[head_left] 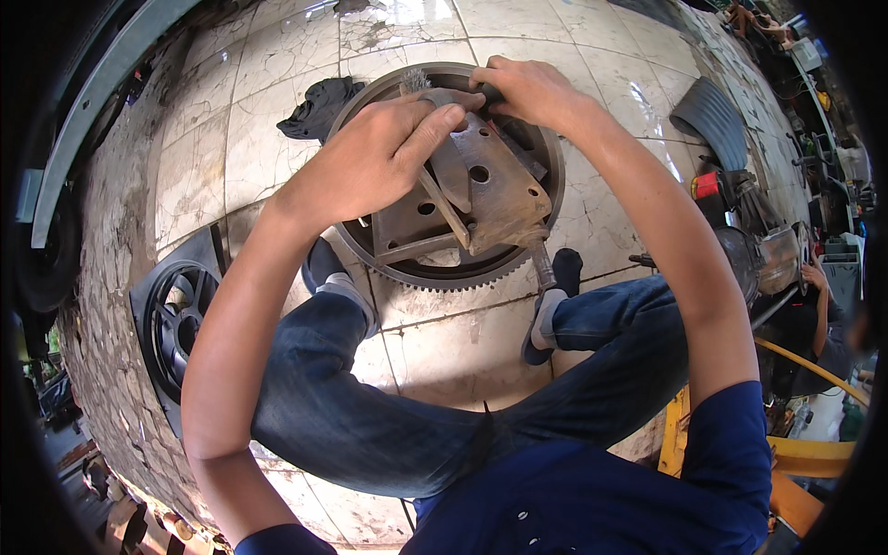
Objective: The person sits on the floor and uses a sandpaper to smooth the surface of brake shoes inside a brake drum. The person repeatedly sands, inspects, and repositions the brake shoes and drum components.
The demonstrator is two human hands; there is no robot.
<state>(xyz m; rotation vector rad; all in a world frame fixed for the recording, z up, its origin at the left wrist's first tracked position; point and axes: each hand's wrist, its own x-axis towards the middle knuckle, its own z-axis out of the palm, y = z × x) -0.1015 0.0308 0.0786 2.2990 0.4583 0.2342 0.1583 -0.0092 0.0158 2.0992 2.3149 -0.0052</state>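
Between my feet lies a large toothed flywheel (427, 277) on the floor, with a rusty metal bracket (504, 199) pierced by round holes resting on it. My left hand (375, 153) is closed over a wire brush; its grey bristles (414, 81) stick out past the fingers at the far side. A narrow wooden strip (446, 211), seemingly its handle, comes out below. Beside it a dark flat metal piece (450, 174) lies under my thumb. My right hand (535, 92) curls its fingers round a dark part at the bracket's far end, mostly hidden by the fingers.
A black cloth (319, 106) lies left of the flywheel. Further left stands a black spoked wheel-like part (176, 319). At the right are a ribbed black mat (710, 120), machinery (740, 254), yellow metal bars (814, 456) and another person's hand (816, 275). Cracked tiles cover the floor.
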